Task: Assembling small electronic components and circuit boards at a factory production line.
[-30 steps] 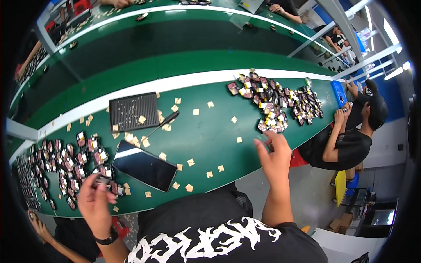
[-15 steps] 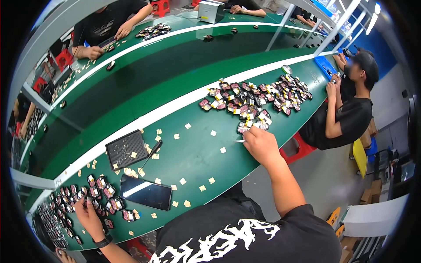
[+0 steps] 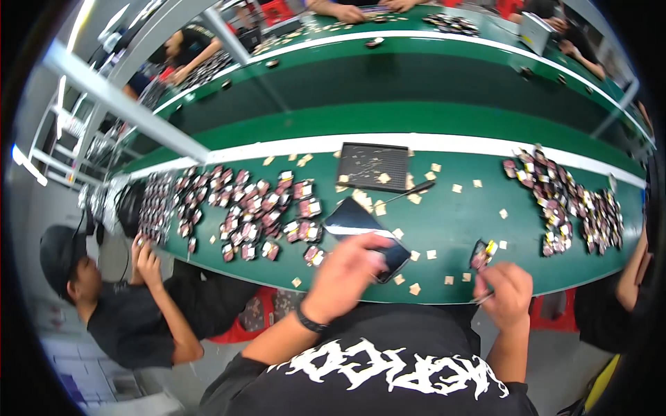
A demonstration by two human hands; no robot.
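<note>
My right hand [image 3: 506, 290], fingers pinched together, holds a small black-cased part [image 3: 480, 255] with a reddish face and a yellow tab above the table's near edge. A thin metal tool, seemingly tweezers [image 3: 483, 299], sticks out from under the same hand. My left hand [image 3: 347, 272], a dark band on its wrist, hovers over the near part of a dark phone-like slab [image 3: 364, 225]; motion smears its fingers, so their grip is unclear. A heap of like parts [image 3: 555, 194] lies to the right, and a spread-out group [image 3: 260, 211] to the left.
A black ribbed tray [image 3: 374, 165] sits by the white rail, with a dark-handled tool [image 3: 420, 188] beside it. Small cream squares [image 3: 456, 188] are scattered about the green table [image 3: 444, 222]. Co-workers sit at left, right and across; a grey post [image 3: 132, 104] rises at left.
The view has swung left. My right hand has come away from the right heap with a part in its fingers. My left hand has left the left group and moved over the dark slab.
</note>
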